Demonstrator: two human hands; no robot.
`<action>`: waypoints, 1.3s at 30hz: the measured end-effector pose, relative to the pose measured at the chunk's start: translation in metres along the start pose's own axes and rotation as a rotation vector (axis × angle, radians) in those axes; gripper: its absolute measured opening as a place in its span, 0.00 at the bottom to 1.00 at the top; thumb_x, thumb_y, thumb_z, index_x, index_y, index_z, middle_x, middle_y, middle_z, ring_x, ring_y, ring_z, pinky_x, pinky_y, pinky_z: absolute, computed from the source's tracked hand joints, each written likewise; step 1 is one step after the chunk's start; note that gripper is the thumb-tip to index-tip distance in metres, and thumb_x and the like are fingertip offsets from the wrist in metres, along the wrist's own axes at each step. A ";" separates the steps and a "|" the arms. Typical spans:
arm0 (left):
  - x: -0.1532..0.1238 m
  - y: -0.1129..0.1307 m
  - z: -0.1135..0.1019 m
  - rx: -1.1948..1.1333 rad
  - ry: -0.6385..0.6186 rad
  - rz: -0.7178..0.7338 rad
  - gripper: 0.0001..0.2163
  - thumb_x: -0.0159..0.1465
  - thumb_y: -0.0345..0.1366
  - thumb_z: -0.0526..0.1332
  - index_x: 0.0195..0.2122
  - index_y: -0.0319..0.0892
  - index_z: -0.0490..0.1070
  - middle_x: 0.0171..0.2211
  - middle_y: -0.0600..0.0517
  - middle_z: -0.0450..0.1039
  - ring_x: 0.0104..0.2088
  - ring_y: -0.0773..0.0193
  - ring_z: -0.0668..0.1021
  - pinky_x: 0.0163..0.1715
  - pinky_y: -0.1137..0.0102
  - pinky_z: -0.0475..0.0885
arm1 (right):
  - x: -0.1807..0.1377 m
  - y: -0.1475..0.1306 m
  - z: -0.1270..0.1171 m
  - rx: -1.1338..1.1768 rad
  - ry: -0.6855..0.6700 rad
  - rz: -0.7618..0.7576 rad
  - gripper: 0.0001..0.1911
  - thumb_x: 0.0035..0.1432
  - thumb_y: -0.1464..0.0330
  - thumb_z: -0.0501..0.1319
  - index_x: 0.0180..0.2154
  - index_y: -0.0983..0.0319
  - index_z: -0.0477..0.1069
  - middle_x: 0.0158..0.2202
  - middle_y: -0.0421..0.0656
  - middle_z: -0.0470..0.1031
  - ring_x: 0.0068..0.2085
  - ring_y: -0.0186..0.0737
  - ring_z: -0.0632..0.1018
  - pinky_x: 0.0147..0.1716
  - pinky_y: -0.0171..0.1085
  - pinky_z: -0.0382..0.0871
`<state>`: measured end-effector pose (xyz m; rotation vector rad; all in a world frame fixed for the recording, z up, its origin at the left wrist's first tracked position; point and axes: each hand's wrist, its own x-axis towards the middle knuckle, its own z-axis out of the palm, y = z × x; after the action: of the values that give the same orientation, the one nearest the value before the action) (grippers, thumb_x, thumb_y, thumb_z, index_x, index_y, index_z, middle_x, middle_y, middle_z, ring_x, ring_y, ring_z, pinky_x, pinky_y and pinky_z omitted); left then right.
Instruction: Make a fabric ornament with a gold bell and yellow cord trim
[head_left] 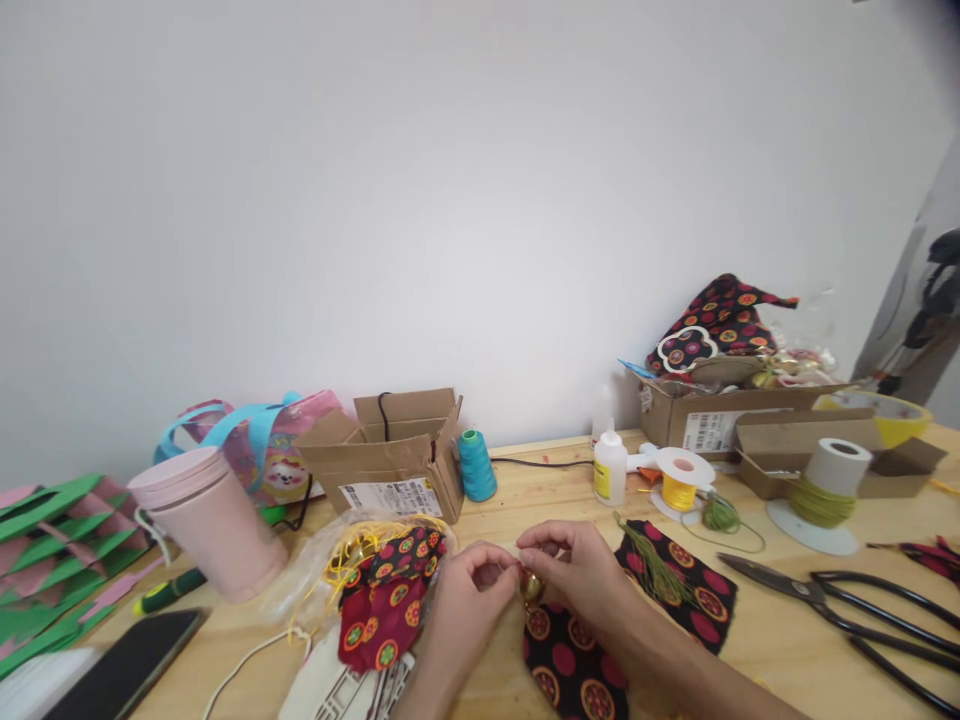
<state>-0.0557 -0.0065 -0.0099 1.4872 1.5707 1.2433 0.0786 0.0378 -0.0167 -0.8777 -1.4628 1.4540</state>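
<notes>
My left hand (480,595) and my right hand (574,562) meet low in the middle, fingertips pinched close together. A tiny reddish bit shows between them, too small to name. Just under my right fingertips hangs a round gold bell (532,590), partly hidden. Below it lies a piece of black patterned fabric (574,665) with red and orange circles, partly covered by my right wrist. To the right, a similar fabric piece (709,605) carries a bundle of green threads (660,570). Left of my left hand, red and black patterned fabric (382,620) rests on a plastic bag with yellow cords (352,550).
Large black-handled scissors (817,590) lie at right. Behind stand a glue bottle (610,468), a yellow ribbon spool (681,480), a green cord spool (825,495), a teal thread cone (477,466) and cardboard boxes (397,460). A pink cup (210,520) and phone (124,665) are left.
</notes>
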 end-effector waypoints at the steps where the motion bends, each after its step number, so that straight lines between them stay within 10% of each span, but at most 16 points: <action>1: 0.000 0.000 0.000 -0.001 0.000 -0.008 0.04 0.49 0.33 0.59 0.21 0.39 0.72 0.21 0.50 0.72 0.24 0.63 0.72 0.26 0.72 0.66 | 0.001 -0.001 0.001 0.032 0.014 0.006 0.07 0.40 0.68 0.61 0.25 0.65 0.72 0.18 0.37 0.68 0.20 0.30 0.66 0.19 0.30 0.58; 39: 0.002 0.003 0.002 -0.296 -0.106 -0.155 0.07 0.45 0.36 0.64 0.21 0.36 0.73 0.19 0.53 0.73 0.22 0.69 0.69 0.25 0.75 0.63 | 0.004 0.003 0.003 0.055 -0.063 -0.043 0.08 0.42 0.67 0.61 0.27 0.64 0.71 0.20 0.38 0.71 0.23 0.32 0.70 0.22 0.31 0.62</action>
<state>-0.0529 -0.0044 -0.0072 1.2007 1.3395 1.2259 0.0743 0.0406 -0.0188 -0.7683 -1.4715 1.4948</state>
